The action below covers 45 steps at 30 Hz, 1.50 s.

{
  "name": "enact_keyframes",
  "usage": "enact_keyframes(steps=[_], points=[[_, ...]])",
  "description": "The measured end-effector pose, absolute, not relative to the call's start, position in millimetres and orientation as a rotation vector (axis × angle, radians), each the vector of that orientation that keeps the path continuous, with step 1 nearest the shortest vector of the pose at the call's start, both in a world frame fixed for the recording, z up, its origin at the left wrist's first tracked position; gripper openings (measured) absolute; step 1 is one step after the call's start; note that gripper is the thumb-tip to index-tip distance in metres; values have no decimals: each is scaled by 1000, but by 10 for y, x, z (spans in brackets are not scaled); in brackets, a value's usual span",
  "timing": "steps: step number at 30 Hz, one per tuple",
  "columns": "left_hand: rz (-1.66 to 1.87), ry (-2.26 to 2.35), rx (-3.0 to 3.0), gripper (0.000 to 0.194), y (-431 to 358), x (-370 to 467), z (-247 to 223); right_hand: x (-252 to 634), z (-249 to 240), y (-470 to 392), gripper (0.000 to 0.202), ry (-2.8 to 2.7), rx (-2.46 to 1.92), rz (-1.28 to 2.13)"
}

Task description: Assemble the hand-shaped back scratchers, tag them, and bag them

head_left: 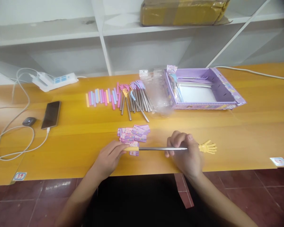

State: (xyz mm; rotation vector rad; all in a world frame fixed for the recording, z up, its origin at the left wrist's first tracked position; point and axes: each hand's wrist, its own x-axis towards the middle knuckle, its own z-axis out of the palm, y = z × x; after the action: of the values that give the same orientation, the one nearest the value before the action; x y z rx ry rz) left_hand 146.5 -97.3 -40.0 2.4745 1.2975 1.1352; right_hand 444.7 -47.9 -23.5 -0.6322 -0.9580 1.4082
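Observation:
Held level across the front of the table is a back scratcher (156,148) with a metal rod, a yellow grip at its left end and a yellow hand-shaped head (207,147) at its right. My left hand (110,157) pinches the yellow grip. Around the other end, just short of the head, my right hand (186,154) is closed, its fingers partly hiding the rod. Small printed cards (133,134) lie in a loose pile just beyond the grip. Farther back is a bunch of back scratchers (137,94) with pink, purple, blue and yellow heads.
Several coloured grip sleeves (101,97) lie left of the bunch. Clear plastic bags (157,93) rest against a purple box (203,106) holding a bagged back scratcher. On the left are a phone (51,114), cables and a power strip (55,82). Shelves (49,30) rise behind.

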Motion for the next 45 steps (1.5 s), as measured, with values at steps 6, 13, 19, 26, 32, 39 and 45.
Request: enact_keyframes(steps=[6, 13, 19, 26, 32, 39, 45], points=[[1160, 1246, 2476, 23, -968, 1462, -399, 4439, -234, -490, 51, -949, -604, 1449], [1151, 1301, 2478, 22, -968, 1457, -400, 4458, -265, -457, 48, -972, -637, 1506], [1192, 1382, 2429, 21, -970, 1461, -356, 4578, -192, -409, 36, -781, -697, 1411], [1078, 1323, 2421, 23, -987, 1461, -388, 4638, -112, -372, 52, -777, -684, 1383], [1088, 1230, 2437, 26, -1002, 1461, -401, 4648, -121, -353, 54, -821, -699, 1392], [1122, 1235, 2434, 25, -997, 1460, -429, 4551, -105, -424, 57, -875, -697, 1400], [1167, 1245, 2421, 24, -985, 1447, -417, 4478, -122, -465, 60, -886, -661, 1399]])
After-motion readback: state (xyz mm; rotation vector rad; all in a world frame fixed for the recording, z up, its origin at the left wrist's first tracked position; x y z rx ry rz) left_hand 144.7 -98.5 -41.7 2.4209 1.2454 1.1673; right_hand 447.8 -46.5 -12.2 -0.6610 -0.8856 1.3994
